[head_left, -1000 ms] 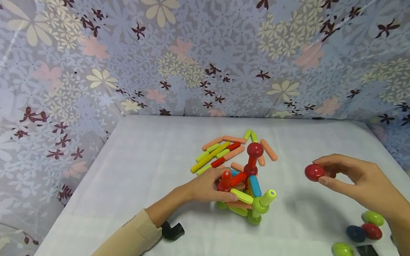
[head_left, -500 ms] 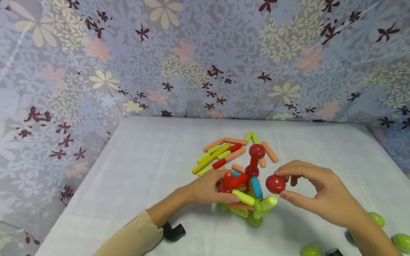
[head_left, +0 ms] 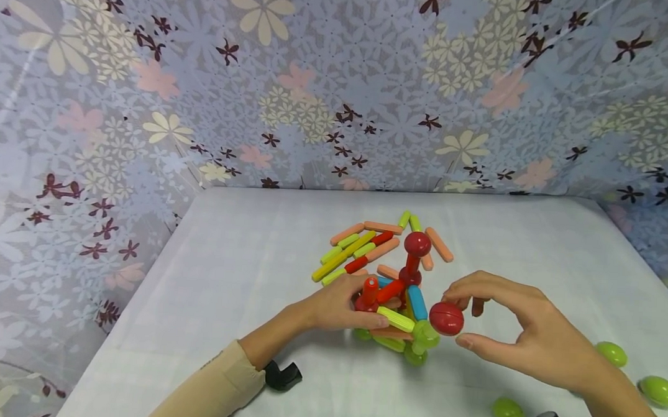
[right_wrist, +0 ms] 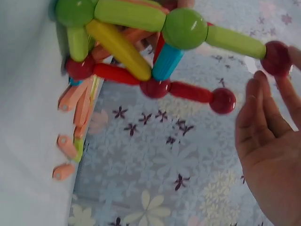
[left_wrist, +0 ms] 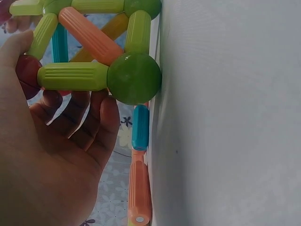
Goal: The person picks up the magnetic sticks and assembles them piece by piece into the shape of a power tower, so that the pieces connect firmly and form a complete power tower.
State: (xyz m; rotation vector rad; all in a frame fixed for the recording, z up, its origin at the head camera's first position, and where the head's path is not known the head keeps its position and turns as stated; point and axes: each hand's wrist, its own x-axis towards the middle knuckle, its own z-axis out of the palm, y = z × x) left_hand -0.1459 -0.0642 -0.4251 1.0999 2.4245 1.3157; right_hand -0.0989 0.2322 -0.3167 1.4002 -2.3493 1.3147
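Note:
A toy structure of magnetic rods and balls (head_left: 396, 319) stands mid-table, built from green, red, blue, yellow and orange pieces. My left hand (head_left: 330, 303) grips its left side, thumb along a green rod and fingers partly hidden behind. In the left wrist view, the fingers curl under a green rod beside a green ball (left_wrist: 134, 78). A red ball (right_wrist: 276, 59) sits on the tip of a green rod (right_wrist: 236, 41) that juts from the structure. My right hand (head_left: 541, 332) is around this ball, fingertips at its surface and the thumb spread just off it.
Behind the structure lie several loose rods, among them a yellow rod (head_left: 337, 259) and an orange rod (head_left: 439, 244). Green balls (head_left: 507, 413) lie at the front right. Black wrist straps show near both wrists. A flowered cloth (head_left: 339, 84) hangs behind the table.
My right hand has carried the red ball leftward to the structure, where it now sits on the upright green rod. The thumb has moved off the ball. My left hand keeps its place.

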